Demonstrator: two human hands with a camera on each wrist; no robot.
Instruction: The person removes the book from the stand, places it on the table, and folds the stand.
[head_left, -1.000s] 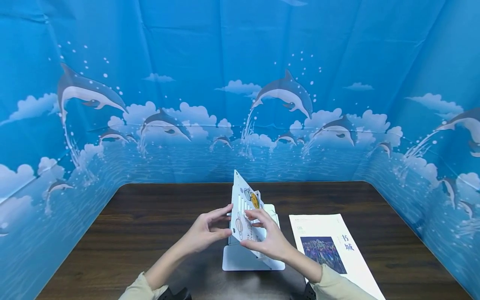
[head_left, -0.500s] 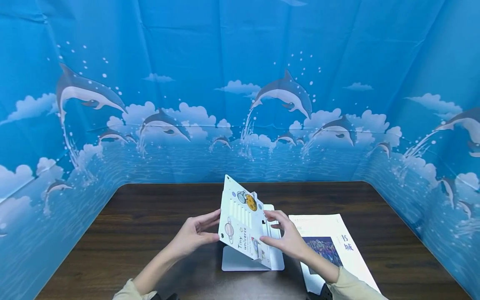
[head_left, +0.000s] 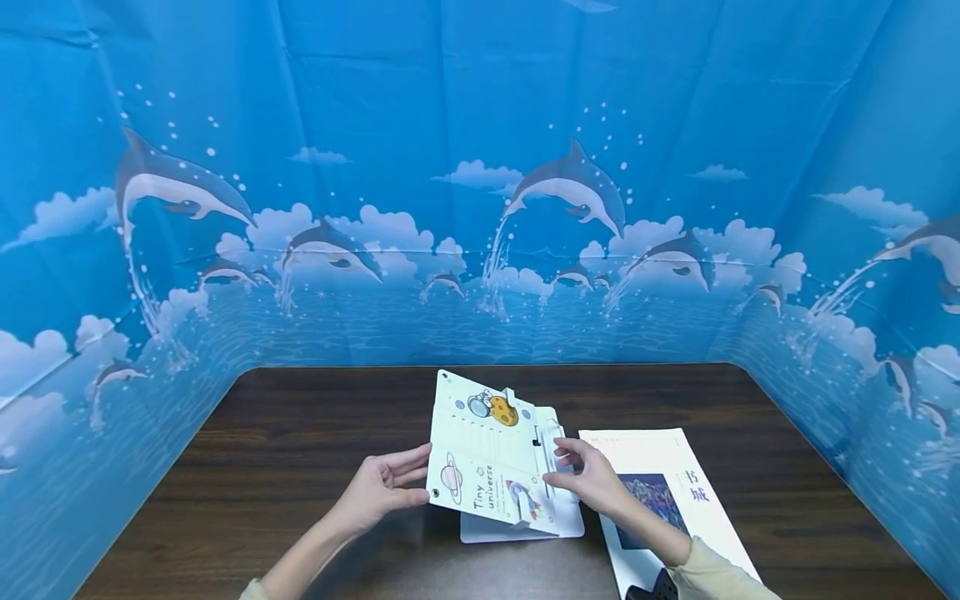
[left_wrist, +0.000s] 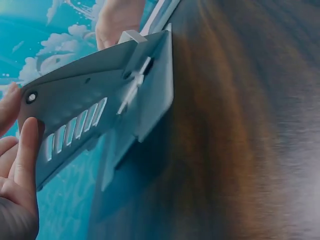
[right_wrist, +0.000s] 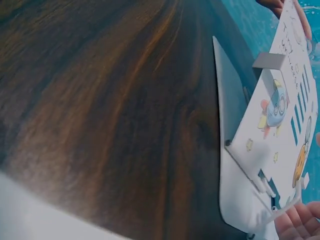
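Observation:
A white book stand (head_left: 480, 446), printed with cartoon planets, an astronaut and "Tiny universe", stands on the table with its panel tilted up from a flat base (head_left: 491, 532). My left hand (head_left: 375, 492) pinches the panel's left edge near its lower corner. From the left wrist view, the slotted back of the panel (left_wrist: 75, 80) shows between that hand and the base. On the other side, my right hand (head_left: 592, 482) holds the white wire bar (right_wrist: 287, 210) along the stand's right edge, with thumb and fingers around it. Small clips (right_wrist: 270, 61) stick out from the panel's edges.
A white book (head_left: 701, 525) with a dark picture on its cover lies to the right, partly under the right forearm. The dark wooden table (head_left: 300, 417) ends at a blue curtain (head_left: 390, 317) printed with dolphins, which surrounds its back and sides.
The panel has swung left and down, so its printed face now shows more fully. My left hand has moved left and slightly down with it; my right hand has moved right to the wire bar.

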